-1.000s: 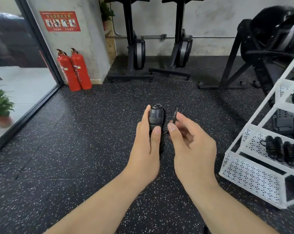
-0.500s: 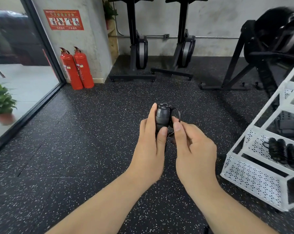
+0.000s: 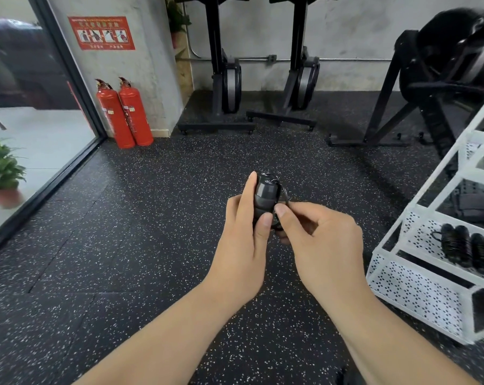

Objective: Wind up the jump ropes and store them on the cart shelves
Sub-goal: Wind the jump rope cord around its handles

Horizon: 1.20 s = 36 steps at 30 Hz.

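Curled round the wound jump rope (image 3: 266,194), the left hand (image 3: 246,240) holds the dark bundle upright in front of the body, above the speckled floor (image 3: 152,218). Its forefinger lies straight along the bundle's left side and its thumb crosses the lower front. The right hand (image 3: 321,240) pinches a thin loop of cord (image 3: 286,193) against the bundle's right side, its thumb tip just beside the left thumb.

The bundle's lower half is hidden behind the left hand, and where the cord runs under the right fingers cannot be made out. At right, the frame edge cuts off the white cart (image 3: 418,290). More wound ropes (image 3: 468,250) lie on a low shelf of it, well apart from the hands.

A second ago the right hand held the cord end apart from the bundle; now it sits against it.
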Available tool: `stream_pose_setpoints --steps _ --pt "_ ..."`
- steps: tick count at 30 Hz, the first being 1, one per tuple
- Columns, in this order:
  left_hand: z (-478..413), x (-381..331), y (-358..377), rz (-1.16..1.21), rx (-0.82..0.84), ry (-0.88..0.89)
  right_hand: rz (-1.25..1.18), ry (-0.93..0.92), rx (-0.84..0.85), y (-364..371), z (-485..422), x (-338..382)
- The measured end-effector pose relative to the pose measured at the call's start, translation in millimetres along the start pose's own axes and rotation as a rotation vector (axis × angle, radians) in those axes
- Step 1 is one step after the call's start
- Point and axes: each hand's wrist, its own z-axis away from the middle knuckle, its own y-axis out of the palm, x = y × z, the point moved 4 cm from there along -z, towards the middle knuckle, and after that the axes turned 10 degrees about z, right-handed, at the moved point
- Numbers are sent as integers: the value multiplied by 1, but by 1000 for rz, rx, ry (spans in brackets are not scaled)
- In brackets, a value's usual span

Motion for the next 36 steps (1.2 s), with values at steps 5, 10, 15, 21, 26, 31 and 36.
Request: stream_pose_setpoints --steps 5,10,15,21,26,31,36 --pt "-1 3 3 -5 -1 3 -69 79 5 2 -1 -2" --pt "0 2 6 17 17 15 -350 191 -12 4 0 -4" --pt "0 3 6 10 13 30 -500 273 -41 5 3 -1" --pt "0 -1 6 23 21 49 -766 472 -3 18 7 -3" --pt "-1 -6 5 47 36 72 -944 598 143 27 4 -7" --pt "0 -3 5 106 55 74 -1040 641 259 29 2 -6" --pt "0 -4 5 187 32 81 -661 440 56 12 -7 -7"
